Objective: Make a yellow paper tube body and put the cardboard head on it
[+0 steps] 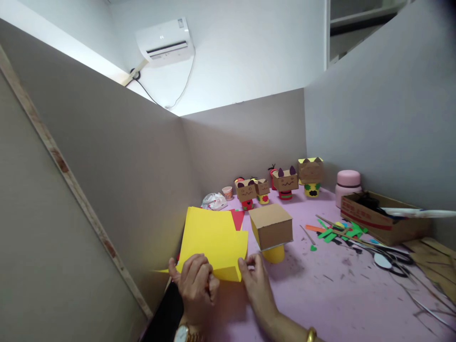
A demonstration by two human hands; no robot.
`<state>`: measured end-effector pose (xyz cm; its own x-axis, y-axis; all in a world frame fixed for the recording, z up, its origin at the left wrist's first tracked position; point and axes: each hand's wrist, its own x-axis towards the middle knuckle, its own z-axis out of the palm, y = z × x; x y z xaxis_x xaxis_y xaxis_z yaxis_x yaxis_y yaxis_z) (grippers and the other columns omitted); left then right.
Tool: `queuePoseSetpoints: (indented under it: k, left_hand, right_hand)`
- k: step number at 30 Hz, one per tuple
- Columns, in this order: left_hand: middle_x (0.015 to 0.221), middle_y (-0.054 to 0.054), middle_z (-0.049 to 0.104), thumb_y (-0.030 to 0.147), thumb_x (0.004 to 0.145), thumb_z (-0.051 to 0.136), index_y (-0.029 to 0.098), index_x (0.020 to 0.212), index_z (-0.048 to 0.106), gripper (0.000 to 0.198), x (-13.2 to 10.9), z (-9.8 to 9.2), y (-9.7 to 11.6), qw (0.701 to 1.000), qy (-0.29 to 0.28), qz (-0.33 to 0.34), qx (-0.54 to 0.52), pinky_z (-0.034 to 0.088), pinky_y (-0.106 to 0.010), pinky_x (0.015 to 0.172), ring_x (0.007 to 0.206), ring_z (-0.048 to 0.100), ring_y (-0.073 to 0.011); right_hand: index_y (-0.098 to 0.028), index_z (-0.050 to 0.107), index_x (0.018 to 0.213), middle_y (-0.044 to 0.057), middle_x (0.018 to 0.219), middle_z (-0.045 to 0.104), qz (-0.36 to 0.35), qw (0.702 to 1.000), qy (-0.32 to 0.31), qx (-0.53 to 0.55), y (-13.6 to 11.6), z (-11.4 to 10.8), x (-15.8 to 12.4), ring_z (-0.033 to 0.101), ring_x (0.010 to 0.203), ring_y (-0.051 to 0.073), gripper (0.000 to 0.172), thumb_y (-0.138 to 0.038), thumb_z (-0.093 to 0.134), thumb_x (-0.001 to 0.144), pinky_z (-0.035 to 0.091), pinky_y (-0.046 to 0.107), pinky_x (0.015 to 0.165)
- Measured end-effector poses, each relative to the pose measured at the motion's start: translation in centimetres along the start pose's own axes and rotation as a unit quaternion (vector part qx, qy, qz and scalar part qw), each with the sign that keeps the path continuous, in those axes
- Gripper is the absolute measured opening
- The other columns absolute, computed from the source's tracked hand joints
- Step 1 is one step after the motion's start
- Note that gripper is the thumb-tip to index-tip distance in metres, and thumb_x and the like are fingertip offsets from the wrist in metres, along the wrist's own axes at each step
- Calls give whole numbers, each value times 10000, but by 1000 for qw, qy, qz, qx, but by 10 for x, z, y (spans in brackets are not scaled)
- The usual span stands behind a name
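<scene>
Yellow paper sheets [208, 235] lie at the table's left side, with a folded-up strip along the near edge. My left hand [195, 285] has curled fingers closed over that near edge; a thin yellow point sticks out to its left. With thumb and fingers together, my right hand [257, 282] holds the strip's right corner. Just right of the paper stands a brown cardboard box [270, 227] on a yellow paper cylinder [273, 254]. Red paper [237, 219] shows from beneath the yellow sheets.
Several cardboard-headed figures [285, 181] stand at the back. On the right are a pink bottle [348, 187], an open carton [384, 221], green paper scraps [354, 230] and scissors [392, 261]. Grey partitions [242, 142] enclose the purple table [320, 299].
</scene>
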<state>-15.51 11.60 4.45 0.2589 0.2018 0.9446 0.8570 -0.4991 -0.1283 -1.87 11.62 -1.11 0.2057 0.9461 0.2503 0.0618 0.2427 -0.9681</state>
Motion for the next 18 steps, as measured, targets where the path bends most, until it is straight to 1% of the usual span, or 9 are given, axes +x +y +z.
queuePoseSetpoints:
  k: [2, 5, 7, 9, 11, 13, 16, 17, 18]
  left_hand:
    - [722, -15, 640, 120, 671, 454, 236, 664, 500, 125, 0, -1, -3, 1000, 10, -7, 3, 133, -570, 1027, 804, 608, -211]
    - [734, -15, 642, 132, 673, 454, 242, 661, 498, 119, -1, -2, -4, 1000, 20, -18, 6, 125, -580, 1025, 827, 607, -222]
    - [758, -13, 647, 139, 683, 461, 249, 669, 497, 116, -3, -3, -4, 999, 24, -29, 6, 116, -584, 1028, 865, 603, -229]
    - [848, -30, 648, 176, 715, 463, 256, 717, 496, 86, -6, -2, -4, 998, 38, -49, 4, 114, -590, 1031, 945, 583, -246]
    - [1022, -76, 607, 239, 771, 430, 253, 839, 478, 84, -7, -1, -6, 992, 81, -92, 4, 102, -607, 1030, 1081, 511, -272]
    - [1206, -129, 492, 272, 830, 352, 230, 1013, 417, 199, -8, 0, -10, 977, 147, -157, 4, 107, -609, 1030, 1214, 383, -282]
    - [1322, -165, 351, 244, 873, 304, 180, 1186, 320, 320, -6, 4, -18, 940, 226, -257, -12, 214, -530, 1031, 1266, 301, -256]
    - [1322, -167, 345, 238, 875, 320, 168, 1207, 314, 339, -6, 6, -21, 928, 238, -285, -22, 258, -495, 1021, 1256, 315, -248]
    - [1311, -165, 356, 233, 875, 338, 161, 1216, 318, 349, -6, 8, -24, 918, 246, -310, -33, 288, -466, 1011, 1241, 335, -240]
  right_hand:
    - [-173, 440, 1127, 110, 1052, 550, -59, 998, 15, -3, -2, 0, -9, 552, 758, 194, 616, -677, 344, 786, 448, 294, 690]
    - [-179, 384, 1250, 140, 1251, 420, -176, 983, -24, -37, -4, -1, -19, 511, 970, 247, 694, -630, 495, 735, 424, 328, 819]
    - [-185, 494, 1179, 128, 1190, 481, -207, 974, -67, -57, -6, 1, -21, 490, 1032, 252, 518, -531, 497, 794, 403, 319, 857]
    - [-196, 618, 982, 90, 985, 584, -192, 975, -95, -56, -8, 1, -21, 543, 924, 216, 339, -440, 410, 876, 424, 279, 793]
    - [-193, 650, 835, 52, 771, 599, -176, 978, -100, -49, -8, -1, -21, 566, 740, 185, 387, -409, 338, 913, 444, 251, 669]
    - [-177, 652, 836, 39, 683, 594, -156, 982, -97, -41, -8, -9, -25, 562, 669, 184, 399, -423, 347, 910, 450, 246, 611]
    - [-167, 658, 899, 44, 687, 633, -138, 983, -116, -42, -4, -37, -41, 589, 663, 192, 384, -440, 388, 896, 471, 247, 609]
    - [-172, 662, 913, 52, 728, 653, -156, 978, -125, -62, -3, -51, -49, 604, 682, 196, 385, -444, 389, 895, 478, 248, 621]
    - [-182, 665, 924, 58, 761, 665, -184, 973, -106, -88, -3, -65, -58, 614, 693, 198, 399, -454, 373, 899, 482, 249, 626]
